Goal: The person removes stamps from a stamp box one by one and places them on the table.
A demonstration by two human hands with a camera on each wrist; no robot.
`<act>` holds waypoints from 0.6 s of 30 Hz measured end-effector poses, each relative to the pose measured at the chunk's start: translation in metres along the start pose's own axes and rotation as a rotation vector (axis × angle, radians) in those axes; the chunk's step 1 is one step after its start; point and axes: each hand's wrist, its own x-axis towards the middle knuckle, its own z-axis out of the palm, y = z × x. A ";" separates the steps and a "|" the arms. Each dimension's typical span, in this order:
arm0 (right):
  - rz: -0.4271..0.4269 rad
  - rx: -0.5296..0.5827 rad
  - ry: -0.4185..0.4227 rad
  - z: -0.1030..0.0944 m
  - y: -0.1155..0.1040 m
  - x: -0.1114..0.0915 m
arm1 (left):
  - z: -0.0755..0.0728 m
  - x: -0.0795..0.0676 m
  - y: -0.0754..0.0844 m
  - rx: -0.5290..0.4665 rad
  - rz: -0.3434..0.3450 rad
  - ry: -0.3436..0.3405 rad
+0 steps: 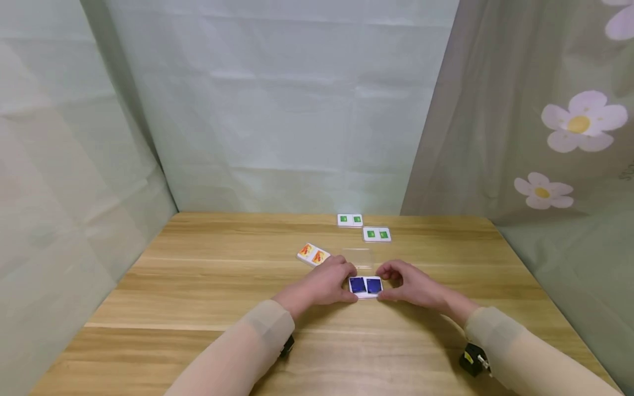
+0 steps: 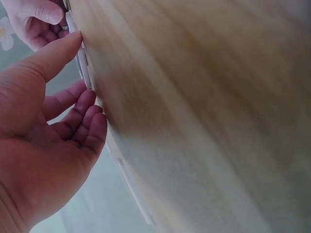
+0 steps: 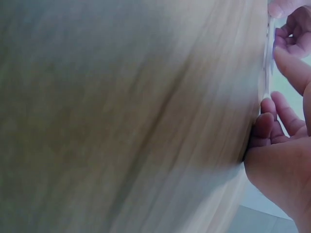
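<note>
Centrally, one card [image 1: 365, 287], two blue squares [image 1: 358, 285] [image 1: 374, 286]

Room across left tabletop [image 1: 173, 297]; orange-printed case [image 1: 312, 254] obstructs just beyond left grip [image 1: 329, 281].

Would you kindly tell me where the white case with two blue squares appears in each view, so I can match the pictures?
Head: the white case lies right of and below centre, between the left hand and right hand.
Left wrist: upper left, nearly edge-on.
Right wrist: upper right, nearly edge-on.
Shared landmark: the right hand, upper-left corner in left wrist, right edge in right wrist.
</note>
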 end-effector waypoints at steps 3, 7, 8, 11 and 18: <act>0.014 0.020 0.015 0.000 -0.001 0.000 | 0.000 0.001 0.000 0.001 0.006 0.006; -0.006 0.017 0.026 0.005 -0.002 0.001 | 0.001 0.000 -0.001 -0.006 0.008 0.007; -0.012 0.009 0.027 0.007 -0.002 0.002 | 0.001 -0.001 -0.002 -0.008 0.009 0.003; -0.025 -0.028 0.039 0.010 -0.002 0.004 | 0.002 -0.003 -0.003 -0.014 0.003 -0.006; -0.040 -0.110 0.080 0.012 -0.004 0.007 | 0.002 -0.003 -0.005 -0.026 -0.004 0.000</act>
